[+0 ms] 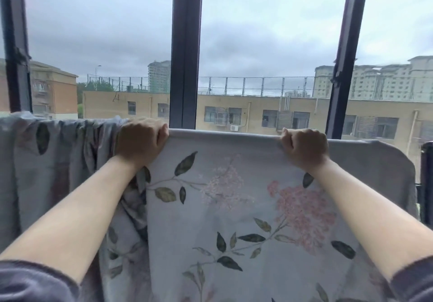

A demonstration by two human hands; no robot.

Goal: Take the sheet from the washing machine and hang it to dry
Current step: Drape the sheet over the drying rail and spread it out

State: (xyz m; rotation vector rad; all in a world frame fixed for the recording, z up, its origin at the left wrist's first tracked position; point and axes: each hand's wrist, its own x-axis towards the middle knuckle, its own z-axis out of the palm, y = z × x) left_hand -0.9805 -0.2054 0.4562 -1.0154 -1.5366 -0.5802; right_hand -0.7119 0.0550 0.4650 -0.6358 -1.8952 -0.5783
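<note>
A pale grey-blue sheet (234,219) printed with pink flowers and dark leaves hangs over a horizontal support that the cloth hides, filling the lower half of the view. My left hand (140,141) grips the sheet's top fold left of centre, fingers curled over it. My right hand (304,147) grips the same fold further right. Between the hands the cloth is pulled flat. Left of my left hand the sheet is bunched in folds (70,156).
Right behind the sheet stands a large window with dark vertical frames (185,50), another at the left (16,43) and one at the right (344,55). Buildings and grey sky lie outside. A dark post (426,179) stands at the sheet's right end.
</note>
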